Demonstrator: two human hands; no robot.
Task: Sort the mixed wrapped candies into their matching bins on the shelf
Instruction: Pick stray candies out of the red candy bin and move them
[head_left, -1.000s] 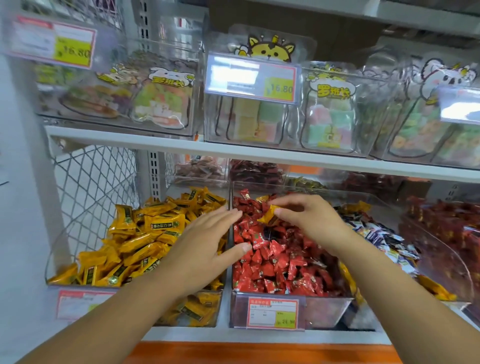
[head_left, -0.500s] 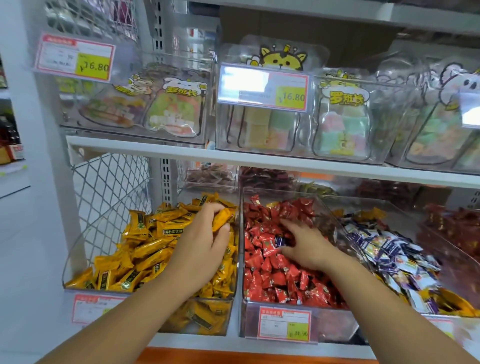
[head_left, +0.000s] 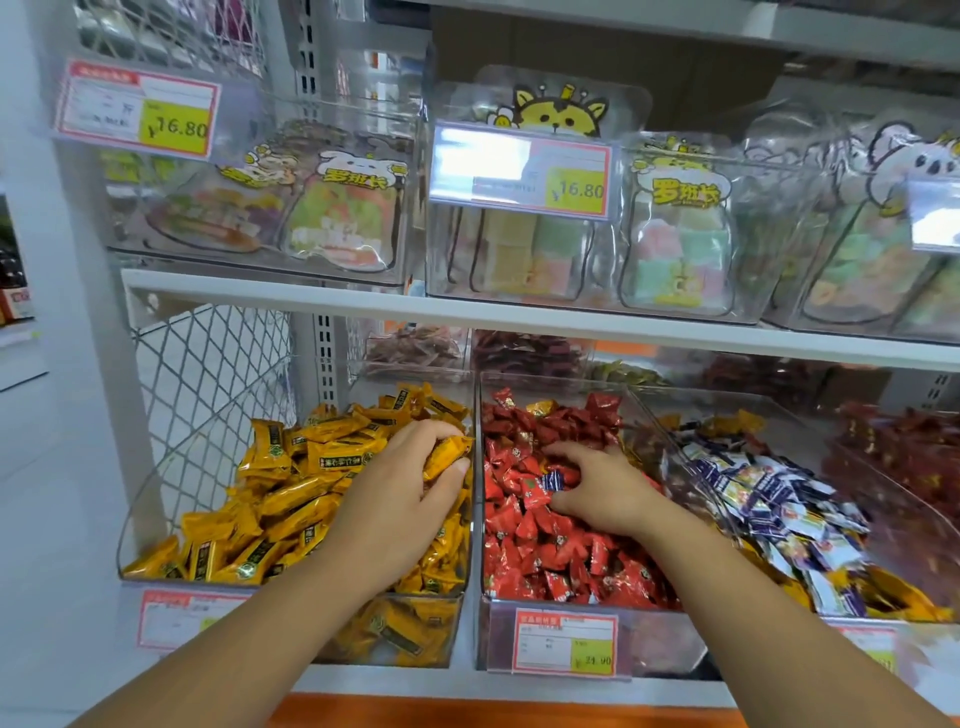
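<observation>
Three clear bins stand side by side on the lower shelf. The left bin (head_left: 156, 519) holds yellow wrapped candies, the middle bin (head_left: 592, 649) red ones, the right bin (head_left: 691, 467) blue-and-white ones with some yellow among them. My left hand (head_left: 400, 493) is over the yellow bin and grips a yellow candy (head_left: 445, 453) between curled fingers and thumb. My right hand (head_left: 602, 488) lies in the red bin, fingers curled around a blue-and-white candy (head_left: 554, 481) among the red ones. Another yellow candy (head_left: 542, 407) lies at the back of the red bin.
A white shelf board (head_left: 519, 314) runs just above the bins, carrying clear boxes of bagged sweets (head_left: 680, 249) with price tags (head_left: 519, 171). A wire mesh panel (head_left: 208, 374) closes the left side. Further red candies (head_left: 904, 457) fill a bin at far right.
My right hand passed the yellow candy to my left, which carried it over the yellow bin. My right hand dropped into the red candies and closed around a blue-and-white one.
</observation>
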